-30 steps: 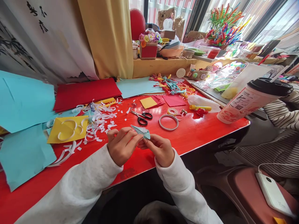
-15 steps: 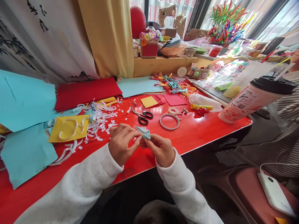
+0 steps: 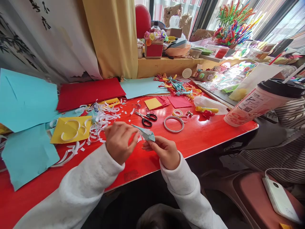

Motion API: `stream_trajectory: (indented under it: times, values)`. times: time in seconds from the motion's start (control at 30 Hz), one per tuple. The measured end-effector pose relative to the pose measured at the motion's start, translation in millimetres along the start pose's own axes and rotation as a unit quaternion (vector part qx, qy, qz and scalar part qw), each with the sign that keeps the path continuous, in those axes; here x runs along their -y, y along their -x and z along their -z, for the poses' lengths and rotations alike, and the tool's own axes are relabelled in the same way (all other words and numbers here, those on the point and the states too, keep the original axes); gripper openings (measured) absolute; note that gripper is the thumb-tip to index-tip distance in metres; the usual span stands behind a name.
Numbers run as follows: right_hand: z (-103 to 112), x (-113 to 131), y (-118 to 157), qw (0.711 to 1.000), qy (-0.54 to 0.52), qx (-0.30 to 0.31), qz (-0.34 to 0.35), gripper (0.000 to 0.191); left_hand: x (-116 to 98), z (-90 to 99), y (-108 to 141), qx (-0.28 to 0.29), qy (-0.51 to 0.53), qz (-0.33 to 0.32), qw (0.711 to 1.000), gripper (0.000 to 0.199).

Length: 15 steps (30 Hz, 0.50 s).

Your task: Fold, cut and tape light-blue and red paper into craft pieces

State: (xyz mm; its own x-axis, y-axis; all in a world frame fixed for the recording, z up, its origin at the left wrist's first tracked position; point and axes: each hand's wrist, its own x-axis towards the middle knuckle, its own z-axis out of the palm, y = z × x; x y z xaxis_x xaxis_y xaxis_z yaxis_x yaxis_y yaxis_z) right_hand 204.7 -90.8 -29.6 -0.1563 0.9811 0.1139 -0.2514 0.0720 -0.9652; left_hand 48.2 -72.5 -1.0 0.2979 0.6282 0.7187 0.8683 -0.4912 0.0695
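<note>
Between the thumb and fingers of my right hand [image 3: 164, 151] is a small folded piece of light blue paper [image 3: 148, 135], its pointed end toward the upper left. My left hand [image 3: 121, 142] hovers just left of the paper, thumb and fingers apart, and I see nothing held in it. Black-handled scissors [image 3: 147, 121] lie on the red table [image 3: 197, 140] just beyond the paper. To their right rests a grey ring-shaped roll of tape [image 3: 173, 124], with a smaller yellow-and-white tape roll [image 3: 177, 113] behind it.
White paper scraps [image 3: 105, 122] and a yellow square [image 3: 71, 129] lie left. Blue sheets [image 3: 28, 101] and red sheets [image 3: 90, 93] are behind them. A lidded drink cup [image 3: 254, 103] stands at the right edge; a glue stick [image 3: 206, 109] lies near it. Someone's striped sleeve [image 3: 286, 117] shows far right.
My left hand has let go of the folded blue paper and moved slightly left, its fingers spreading apart. My right hand still holds the paper, and more of its pointed end shows.
</note>
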Motion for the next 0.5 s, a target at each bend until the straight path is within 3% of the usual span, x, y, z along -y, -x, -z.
stream_trajectory:
  times: [0.07,0.23,0.3,0.4,0.5]
  values:
    - [1.2,0.6,-0.9,0.999,-0.026,0.004,-0.021,0.017,21.0,-0.3,-0.6,-0.029,-0.077,0.037,0.996,0.009]
    - [4.3,2.5,-3.5,0.997,-0.050,0.025,-0.053,0.017,63.7,-6.7,3.1,0.004,-0.187,0.112,0.976,0.011]
    - [4.9,3.3,-3.9,0.996,-0.056,0.039,-0.063,0.017,67.7,-9.2,4.1,-0.003,-0.189,0.127,0.974,0.018]
    - [5.0,4.7,-4.0,0.993,-0.067,0.062,-0.075,0.017,65.5,-10.0,3.0,0.014,-0.163,0.125,0.979,0.013]
    - [4.7,5.4,-4.0,0.991,-0.072,0.077,-0.078,0.016,60.1,-7.6,-0.6,0.010,-0.089,0.187,0.978,0.017]
